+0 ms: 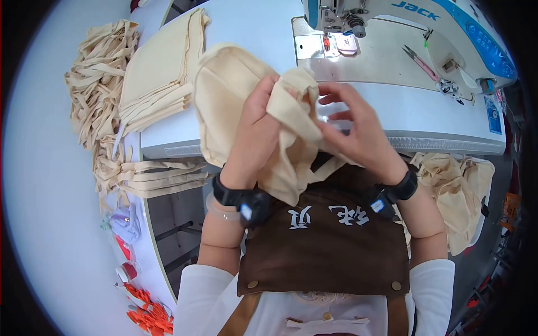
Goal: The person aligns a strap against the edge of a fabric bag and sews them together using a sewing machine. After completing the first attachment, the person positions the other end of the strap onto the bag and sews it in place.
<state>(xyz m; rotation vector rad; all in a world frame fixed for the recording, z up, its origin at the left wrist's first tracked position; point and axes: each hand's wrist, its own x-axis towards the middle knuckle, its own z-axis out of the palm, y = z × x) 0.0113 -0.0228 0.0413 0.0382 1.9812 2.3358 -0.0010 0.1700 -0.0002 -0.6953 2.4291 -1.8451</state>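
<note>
A cream canvas bag (232, 84), crumpled and partly folded over, is held up in front of the sewing machine table's near edge. My left hand (256, 126) is closed on the bag, with its fingers mostly hidden behind a fold. A strap (294, 115) of the same cloth loops across the bag between my hands. To the right, my right hand (361, 131) has its fingers curved and apart, fingertips and thumb right at the edge of the cloth. The bag's lower corner hangs over my brown apron (322, 252).
A sewing machine (414, 17) stands at the back right, with pink-handled thread snips (423, 64) on its bed. Stacked canvas panels (159, 61) and a heap of straps (101, 78) lie at left. More cream cloth (448, 190) sits at lower right.
</note>
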